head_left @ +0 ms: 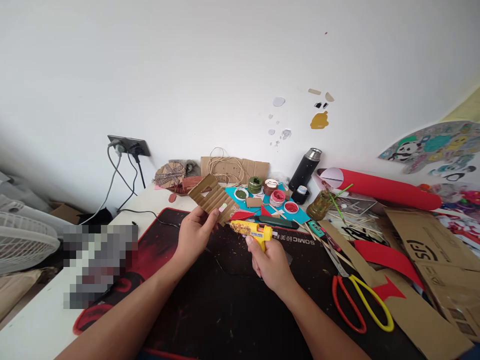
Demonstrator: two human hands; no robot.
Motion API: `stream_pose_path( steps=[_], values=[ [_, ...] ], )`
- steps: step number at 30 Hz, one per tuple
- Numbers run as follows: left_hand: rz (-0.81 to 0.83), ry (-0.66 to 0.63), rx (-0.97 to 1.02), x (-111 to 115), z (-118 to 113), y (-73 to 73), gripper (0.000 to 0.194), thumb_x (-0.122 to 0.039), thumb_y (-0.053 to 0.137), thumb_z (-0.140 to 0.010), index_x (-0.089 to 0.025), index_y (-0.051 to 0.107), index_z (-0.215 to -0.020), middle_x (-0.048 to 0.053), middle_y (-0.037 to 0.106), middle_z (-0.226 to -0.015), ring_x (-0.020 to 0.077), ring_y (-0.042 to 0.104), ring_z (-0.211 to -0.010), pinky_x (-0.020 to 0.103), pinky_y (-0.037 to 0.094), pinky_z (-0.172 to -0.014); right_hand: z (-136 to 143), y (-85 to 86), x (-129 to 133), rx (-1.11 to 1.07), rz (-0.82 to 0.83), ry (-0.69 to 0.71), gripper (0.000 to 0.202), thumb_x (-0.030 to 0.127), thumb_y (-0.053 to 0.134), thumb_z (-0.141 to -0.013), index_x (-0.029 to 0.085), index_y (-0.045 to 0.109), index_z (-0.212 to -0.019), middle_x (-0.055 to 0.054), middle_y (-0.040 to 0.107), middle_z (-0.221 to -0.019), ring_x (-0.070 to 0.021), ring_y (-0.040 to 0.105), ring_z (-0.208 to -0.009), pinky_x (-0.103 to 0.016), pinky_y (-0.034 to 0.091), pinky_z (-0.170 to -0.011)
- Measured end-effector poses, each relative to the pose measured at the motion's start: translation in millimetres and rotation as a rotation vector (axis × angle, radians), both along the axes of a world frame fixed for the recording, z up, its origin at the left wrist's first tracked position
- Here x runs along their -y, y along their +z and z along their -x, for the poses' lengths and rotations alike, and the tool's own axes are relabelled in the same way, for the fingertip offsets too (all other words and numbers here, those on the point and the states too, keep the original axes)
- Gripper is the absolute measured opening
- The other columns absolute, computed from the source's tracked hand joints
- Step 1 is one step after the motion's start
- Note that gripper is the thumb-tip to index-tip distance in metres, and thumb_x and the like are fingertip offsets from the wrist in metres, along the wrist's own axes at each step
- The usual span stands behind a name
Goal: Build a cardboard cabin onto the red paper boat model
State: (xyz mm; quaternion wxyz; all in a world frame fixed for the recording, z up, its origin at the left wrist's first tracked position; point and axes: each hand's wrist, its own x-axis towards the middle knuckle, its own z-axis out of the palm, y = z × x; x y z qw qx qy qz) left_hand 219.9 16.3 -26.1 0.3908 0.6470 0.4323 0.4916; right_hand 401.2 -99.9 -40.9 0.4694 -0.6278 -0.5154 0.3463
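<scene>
Holding a yellow hot glue gun (252, 230) above a black and red desk mat (210, 310), the right hand (270, 264) wraps its fingers closed around the handle, with the nozzle pointing left. The tip sits just beside the lower edge of a piece of corrugated cardboard (210, 196). That piece is lifted off the desk, tilted, and pinched between the thumb and fingers of the left hand (195, 236). A small pale patch shows on the cardboard near the nozzle.

Behind the hands, on a turquoise sheet (258, 202), stand several small round pots (277, 197) of green, white and red material. A black flask (304, 170) stands behind them, near the white wall (225, 65). A roll of red paper (382, 189) lies to the right of the flask. Wooden sticks (348, 220) are scattered in front of the roll.

Scissors with one red and one yellow handle (358, 300) lie on the mat, to the right of the right forearm. Flat cardboard sheets (431, 250) spread along the right edge of the desk. To the far left, cables run from a wall socket (129, 145), and part of a white fan (22, 240) shows at the edge.
</scene>
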Motion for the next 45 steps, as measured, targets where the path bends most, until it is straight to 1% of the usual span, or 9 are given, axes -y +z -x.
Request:
stream_pose_path(
  steps=[5,9,14,19,26,30,36,42,45],
  values=[
    [-0.001,0.017,-0.001,0.0,-0.1,0.4,0.036,-0.055,0.066,-0.091,-0.02,0.067,-0.085,0.0,0.068,-0.059,0.0181,0.062,-0.051,0.028,0.047,-0.052,-0.2,1.3,0.0,-0.015,0.007,-0.005,0.058,0.07,0.049,-0.1,0.025,0.049,-0.064,0.004,0.045,-0.038,-0.0135,0.044,-0.034,-0.027,0.035,-0.042],
    [-0.002,0.019,0.007,0.0,-0.1,2.1,0.034,-0.053,0.065,-0.092,-0.02,0.067,-0.086,-0.001,0.066,-0.058,0.0169,0.06,-0.05,0.027,0.046,-0.052,0.8,0.4,0.5,-0.004,0.008,0.006,0.057,0.069,0.051,-0.099,0.025,0.046,-0.063,0.004,0.044,-0.038,-0.0131,0.042,-0.034,-0.027,0.033,-0.041],
    [0.015,0.031,0.013,-1.3,0.7,1.8,0.036,-0.055,0.066,-0.091,-0.019,0.066,-0.086,0.0,0.067,-0.059,0.0179,0.062,-0.053,0.029,0.047,-0.054,2.6,1.7,1.1,0.008,0.008,0.013,0.056,0.069,0.052,-0.099,0.026,0.047,-0.064,0.004,0.045,-0.038,-0.0138,0.042,-0.035,-0.028,0.033,-0.042],
    [0.013,0.023,0.015,-0.7,0.7,2.6,0.035,-0.055,0.066,-0.091,-0.02,0.066,-0.084,0.0,0.067,-0.058,0.0172,0.061,-0.051,0.028,0.047,-0.053,2.2,3.5,1.3,0.007,0.027,0.015,0.062,0.072,0.05,-0.099,0.027,0.041,-0.057,0.003,0.043,-0.037,-0.0136,0.042,-0.035,-0.028,0.035,-0.042],
    [0.019,0.018,0.008,1.3,0.1,4.5,0.035,-0.055,0.066,-0.091,-0.02,0.066,-0.083,0.0,0.067,-0.058,0.0168,0.061,-0.051,0.027,0.046,-0.053,-0.6,3.4,0.5,-0.036,0.021,-0.003,0.062,0.074,0.05,-0.098,0.025,0.048,-0.06,0.003,0.044,-0.038,-0.0133,0.044,-0.034,-0.027,0.036,-0.041],
    [0.025,0.004,0.021,1.3,-0.1,4.4,0.037,-0.057,0.067,-0.09,-0.02,0.068,-0.087,-0.001,0.067,-0.058,0.0173,0.061,-0.05,0.028,0.046,-0.052,-1.1,2.0,0.3,-0.055,0.023,-0.018,0.062,0.076,0.051,-0.097,0.025,0.049,-0.062,0.004,0.045,-0.039,-0.0129,0.044,-0.034,-0.026,0.035,-0.04],
    [0.026,-0.011,0.015,1.6,-0.6,3.9,0.035,-0.056,0.067,-0.09,-0.021,0.066,-0.084,-0.001,0.066,-0.058,0.0173,0.06,-0.05,0.028,0.045,-0.051,-2.0,2.6,-0.4,-0.111,0.029,-0.04,0.061,0.079,0.053,-0.094,0.025,0.049,-0.066,0.005,0.044,-0.04,-0.0125,0.042,-0.034,-0.026,0.033,-0.038],
    [0.036,0.003,0.006,0.9,-0.5,1.5,0.038,-0.058,0.067,-0.09,-0.021,0.066,-0.084,-0.001,0.067,-0.058,0.0178,0.061,-0.051,0.028,0.046,-0.053,-0.4,4.6,0.7,-0.054,0.024,-0.018,0.064,0.076,0.051,-0.097,0.026,0.046,-0.058,0.003,0.044,-0.038,-0.0131,0.043,-0.035,-0.026,0.035,-0.04],
    [0.041,0.0,0.005,0.8,-0.8,1.1,0.039,-0.059,0.067,-0.089,-0.02,0.068,-0.085,0.0,0.067,-0.059,0.018,0.062,-0.052,0.028,0.045,-0.053,1.7,4.1,1.1,-0.022,0.023,-0.008,0.063,0.076,0.05,-0.097,0.026,0.046,-0.059,0.003,0.044,-0.038,-0.0132,0.043,-0.035,-0.027,0.034,-0.04]
  ],
)
